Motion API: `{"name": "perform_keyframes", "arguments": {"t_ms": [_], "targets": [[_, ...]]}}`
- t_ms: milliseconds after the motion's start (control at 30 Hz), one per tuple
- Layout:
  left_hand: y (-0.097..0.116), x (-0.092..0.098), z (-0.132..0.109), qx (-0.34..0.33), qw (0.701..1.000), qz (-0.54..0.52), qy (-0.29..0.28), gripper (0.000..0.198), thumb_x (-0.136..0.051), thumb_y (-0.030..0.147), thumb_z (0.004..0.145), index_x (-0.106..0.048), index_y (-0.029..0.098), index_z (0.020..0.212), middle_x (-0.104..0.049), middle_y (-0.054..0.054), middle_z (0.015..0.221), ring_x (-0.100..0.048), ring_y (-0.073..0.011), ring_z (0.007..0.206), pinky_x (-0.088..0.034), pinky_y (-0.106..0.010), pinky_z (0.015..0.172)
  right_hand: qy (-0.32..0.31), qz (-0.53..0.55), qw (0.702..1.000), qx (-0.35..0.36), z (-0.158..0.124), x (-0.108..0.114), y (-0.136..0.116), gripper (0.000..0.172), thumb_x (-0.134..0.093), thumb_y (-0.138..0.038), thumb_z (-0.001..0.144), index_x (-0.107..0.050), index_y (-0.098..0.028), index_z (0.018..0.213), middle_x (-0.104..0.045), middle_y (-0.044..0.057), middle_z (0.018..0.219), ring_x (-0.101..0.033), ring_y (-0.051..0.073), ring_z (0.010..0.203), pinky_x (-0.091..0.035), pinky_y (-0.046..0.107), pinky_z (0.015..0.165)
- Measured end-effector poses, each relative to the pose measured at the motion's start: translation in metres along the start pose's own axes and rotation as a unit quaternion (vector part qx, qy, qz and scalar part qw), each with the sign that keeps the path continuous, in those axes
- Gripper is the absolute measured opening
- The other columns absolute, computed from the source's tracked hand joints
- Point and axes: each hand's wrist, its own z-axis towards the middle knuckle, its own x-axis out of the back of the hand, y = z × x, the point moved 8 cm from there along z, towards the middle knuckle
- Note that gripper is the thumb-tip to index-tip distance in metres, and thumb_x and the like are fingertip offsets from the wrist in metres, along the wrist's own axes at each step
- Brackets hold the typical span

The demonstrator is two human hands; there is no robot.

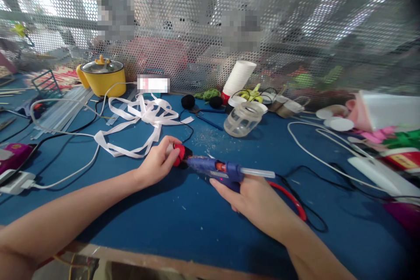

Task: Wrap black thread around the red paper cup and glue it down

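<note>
My right hand (252, 199) is wrapped round the handle of a blue glue gun (216, 168) that lies low over the blue table (197, 223), its nozzle pointing left and a clear glue stick sticking out of its back. My left hand (157, 162) pinches a small red and black piece (180, 154) right at the nozzle tip. A red and black cord (295, 203) runs from the gun past my right wrist.
A tangle of white ribbon (144, 116) lies behind my left hand. A clear plastic jar (243, 119), a stack of white cups (238, 78), black pom-poms (188, 101) and a yellow pot (103, 76) stand farther back. White cables cross both sides. A perforated metal screen closes the back.
</note>
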Motion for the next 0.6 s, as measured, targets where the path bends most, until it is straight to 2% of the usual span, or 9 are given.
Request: {"name": "perform_keyframes", "arguments": {"t_ms": [133, 267, 333, 433, 533, 600], "targets": [[-0.001, 0.0, -0.001, 0.001, 1.0, -0.002, -0.003, 0.022, -0.039, 0.028, 0.087, -0.044, 0.015, 0.104, -0.05, 0.004, 0.059, -0.046, -0.0094, 0.047, -0.035, -0.02, 0.05, -0.044, 0.018, 0.998, -0.043, 0.004, -0.004, 0.01, 0.037, -0.052, -0.041, 0.078, -0.047, -0.024, 0.046, -0.049, -0.002, 0.036, -0.053, 0.016, 0.039, -0.04, 0.025, 0.042], [-0.001, 0.001, -0.002, -0.003, 1.0, 0.02, 0.001, 0.025, -0.04, 0.028, 0.087, -0.043, 0.015, 0.107, -0.04, 0.009, 0.051, -0.035, -0.0081, 0.039, -0.027, -0.02, 0.044, -0.04, 0.055, 0.996, -0.054, 0.011, 0.005, 0.016, 0.046, -0.049, -0.046, 0.08, -0.046, -0.022, 0.041, -0.051, 0.0, 0.037, -0.053, 0.013, 0.041, -0.044, 0.026, 0.054], [-0.001, 0.001, -0.002, -0.015, 0.999, 0.029, 0.003, 0.026, -0.04, 0.027, 0.087, -0.043, 0.015, 0.111, -0.04, 0.008, 0.051, -0.036, -0.0085, 0.04, -0.028, -0.02, 0.046, -0.029, 0.1, 0.993, -0.053, 0.015, 0.011, 0.018, 0.047, -0.052, -0.047, 0.079, -0.045, -0.021, 0.04, -0.049, -0.001, 0.037, -0.049, 0.011, 0.04, -0.043, 0.024, 0.053], [0.0, 0.001, -0.002, -0.029, 0.999, 0.034, 0.0, 0.029, -0.039, 0.028, 0.088, -0.041, 0.015, 0.115, -0.042, 0.008, 0.052, -0.039, -0.0097, 0.043, -0.032, -0.022, 0.05, 0.038, 0.202, 0.976, -0.07, 0.022, 0.027, 0.027, 0.037, -0.063, -0.045, 0.071, -0.051, -0.019, 0.048, -0.053, -0.002, 0.043, -0.047, 0.009, 0.043, -0.04, 0.021, 0.048], [0.0, 0.001, -0.002, -0.029, 0.999, 0.036, -0.006, 0.031, -0.039, 0.029, 0.088, -0.04, 0.015, 0.116, -0.041, 0.008, 0.051, -0.04, -0.0105, 0.043, -0.032, -0.022, 0.051, 0.146, 0.295, 0.939, -0.101, 0.031, 0.052, 0.043, 0.026, -0.074, -0.038, 0.058, -0.06, -0.017, 0.061, -0.058, -0.001, 0.053, -0.05, 0.009, 0.048, -0.042, 0.019, 0.046], [0.0, 0.001, -0.002, -0.03, 0.999, 0.035, -0.008, 0.031, -0.039, 0.029, 0.088, -0.04, 0.014, 0.116, -0.043, 0.008, 0.052, -0.042, -0.0109, 0.044, -0.033, -0.022, 0.051, 0.208, 0.329, 0.914, -0.115, 0.04, 0.07, 0.052, 0.021, -0.075, -0.03, 0.057, -0.063, -0.016, 0.068, -0.06, 0.0, 0.057, -0.051, 0.009, 0.05, -0.043, 0.019, 0.044]]}}
